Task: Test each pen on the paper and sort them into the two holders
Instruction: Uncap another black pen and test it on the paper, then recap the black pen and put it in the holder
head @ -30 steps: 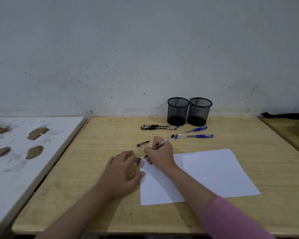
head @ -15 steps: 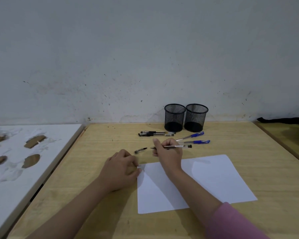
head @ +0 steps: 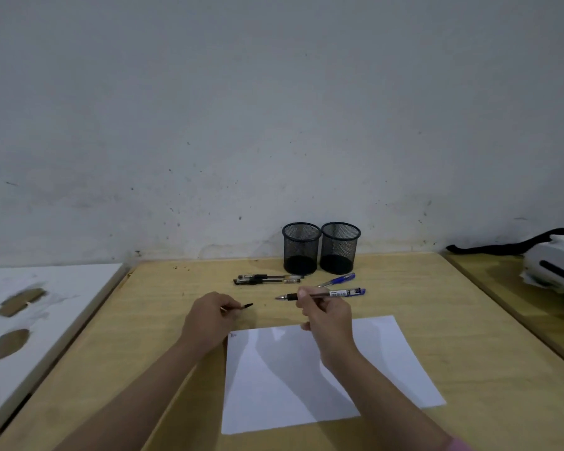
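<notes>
My right hand [head: 326, 315] holds an uncapped black pen [head: 288, 297] level above the table, tip pointing left. My left hand [head: 209, 320] pinches the black pen cap [head: 243, 306] just left of that tip. The white paper [head: 306, 379] lies under and in front of my right hand, with a small mark [head: 233, 335] at its top left corner. Two black pens [head: 267, 279] lie side by side behind my hands. Two blue pens [head: 337, 280] lie to their right. Two black mesh holders stand at the back, the left holder [head: 301, 249] beside the right holder [head: 340, 247], nothing sticking out of them.
The wooden table [head: 437, 320] ends at the wall behind the holders. A white board [head: 46, 307] with brown patches adjoins it on the left. On a second table at the right lie a white device [head: 557, 268] and a black cord [head: 489, 247].
My right hand lifted the pen off the paper's corner and turned it level, tip to the left. My left hand left the paper and picked up the cap lying behind it.
</notes>
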The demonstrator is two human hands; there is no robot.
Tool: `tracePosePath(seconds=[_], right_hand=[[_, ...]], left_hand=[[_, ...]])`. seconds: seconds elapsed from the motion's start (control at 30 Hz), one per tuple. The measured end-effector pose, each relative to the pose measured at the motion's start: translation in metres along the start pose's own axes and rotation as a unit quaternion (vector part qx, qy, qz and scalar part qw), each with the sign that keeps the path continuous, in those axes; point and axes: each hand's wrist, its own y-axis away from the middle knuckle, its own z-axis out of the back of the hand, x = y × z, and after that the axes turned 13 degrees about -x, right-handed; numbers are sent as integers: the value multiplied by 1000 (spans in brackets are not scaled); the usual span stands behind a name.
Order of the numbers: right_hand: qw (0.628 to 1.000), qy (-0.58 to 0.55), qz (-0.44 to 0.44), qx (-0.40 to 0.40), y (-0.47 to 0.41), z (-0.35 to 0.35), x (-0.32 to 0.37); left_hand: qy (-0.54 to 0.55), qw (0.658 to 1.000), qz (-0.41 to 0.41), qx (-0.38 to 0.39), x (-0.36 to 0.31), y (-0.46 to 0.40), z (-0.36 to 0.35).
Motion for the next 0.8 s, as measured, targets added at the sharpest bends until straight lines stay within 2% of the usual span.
tracePosePath(seconds=[0.2,0.47,0.6,0.8], right_hand=[[998,0,56,36,-2,1,6],[989,-14,100,105,5,4,12],[983,-32,117,141,5,10,17],[971,-69,172,152,8,10,26]], left_hand=[[137,991,-10,-6,-32,8,18],[189,980,-52,25,-62,23,37],[199,978,-65,12,-72,30,44],[233,970,-68,-33,-87,37,48]])
